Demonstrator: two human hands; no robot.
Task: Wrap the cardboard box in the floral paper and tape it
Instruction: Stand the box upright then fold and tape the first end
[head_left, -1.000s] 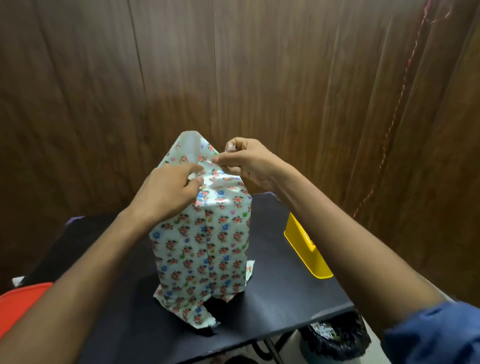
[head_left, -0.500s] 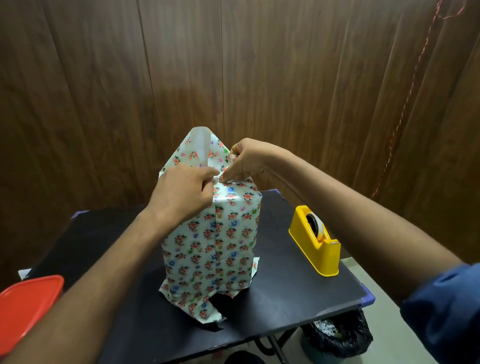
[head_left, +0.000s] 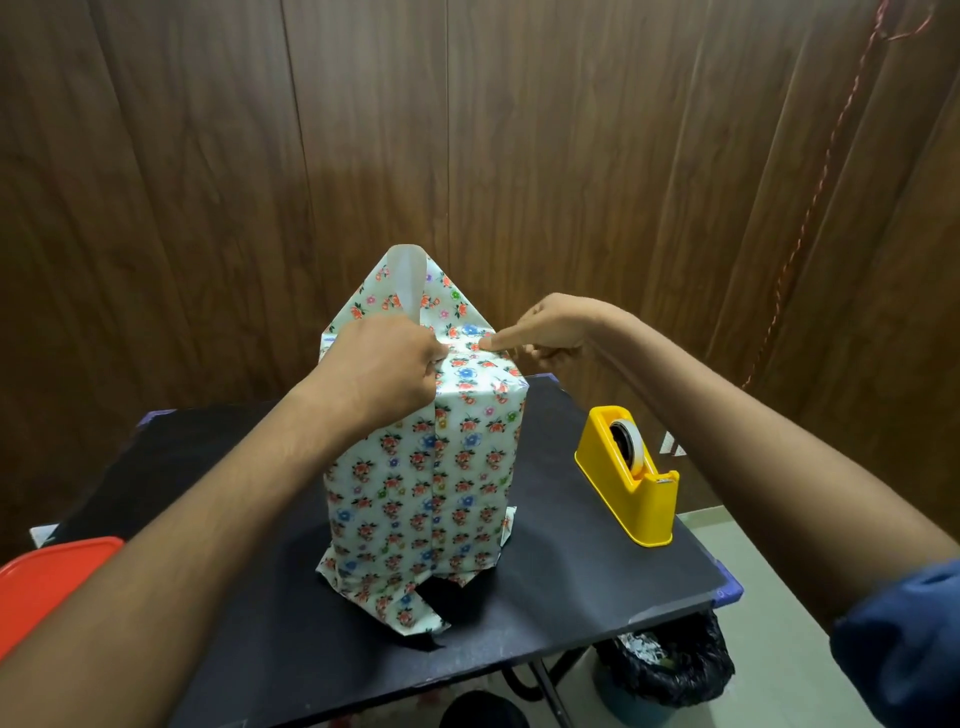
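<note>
The cardboard box (head_left: 431, 467) stands upright near the middle of the black table (head_left: 571, 582), fully covered on its visible faces by the floral paper (head_left: 467, 441). No bare cardboard is visible.

Progress, as judged from the present state:
- Side wrap: done. A vertical overlap seam runs down the near face.
- Top end: in progress. The near part of the paper lies folded over the top edge; a triangular flap (head_left: 410, 291) stands up at the far side, its white reverse showing at the tip.
- Bottom end: not closed. Loose paper splays onto the table at the base, toward the near edge.
- Taping of the ends: appears still to be done; whether tape lies on the seam cannot be told.

The left hand (head_left: 379, 369) is at the near top edge with its fingers curled over the folded paper, holding it against the box. The right hand (head_left: 550, 332) is at the top right corner, index finger extended and pressing the paper down, the other fingers curled in.

The paper is glossy, with small red, blue and purple flowers on a pale ground. It shows creases near the top fold.

A yellow tape dispenser (head_left: 631, 478) stands near the right edge of the table, well apart from the box.
</note>
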